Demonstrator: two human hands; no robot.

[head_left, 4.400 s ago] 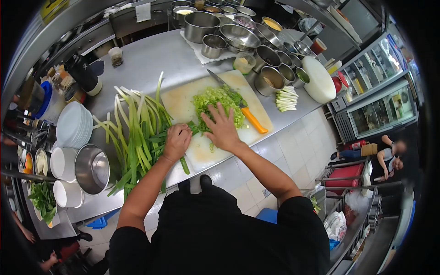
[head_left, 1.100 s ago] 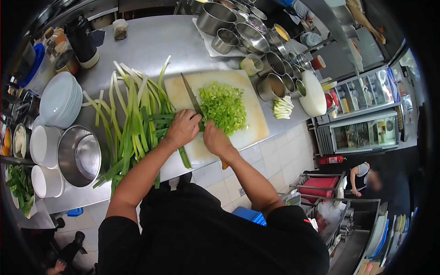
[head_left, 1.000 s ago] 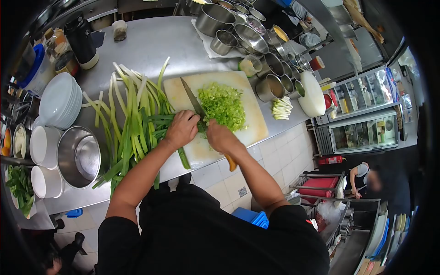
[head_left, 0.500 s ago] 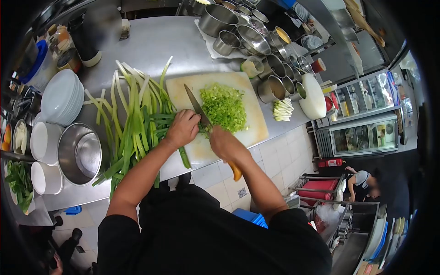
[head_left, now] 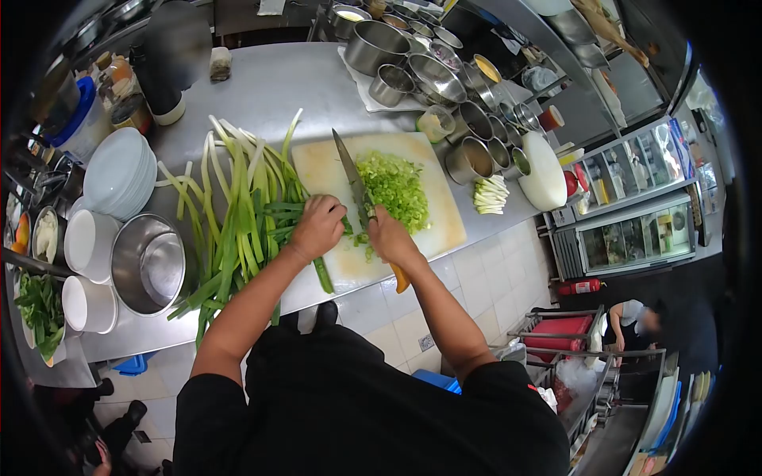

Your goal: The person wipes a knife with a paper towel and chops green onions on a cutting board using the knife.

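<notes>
My left hand [head_left: 319,228] rests at the left part of a pale cutting board [head_left: 440,190], fingers curled over a bundle of scallions [head_left: 246,198]. Their long green and white stalks spread leftward off the board onto the steel table. In my right hand [head_left: 390,238] is a kitchen knife [head_left: 350,170] with a yellow handle showing below the fist. Its blade points away from me, just right of my left fingertips. Chopped scallion [head_left: 394,190] is heaped right of the blade, and a few cut bits lie near the knuckles.
Left of the stalks stand a steel bowl [head_left: 148,264], white tubs [head_left: 90,305] and stacked plates [head_left: 119,174]. Steel pots [head_left: 376,47] crowd the back right. Cut white stalks [head_left: 490,195] lie right of the board. Another person [head_left: 627,325] is far right.
The knife and my right hand have shifted forward, away from me, and the blade sits slightly farther from my left fingers. My left hand keeps its hold on the scallions. The view has tilted slightly.
</notes>
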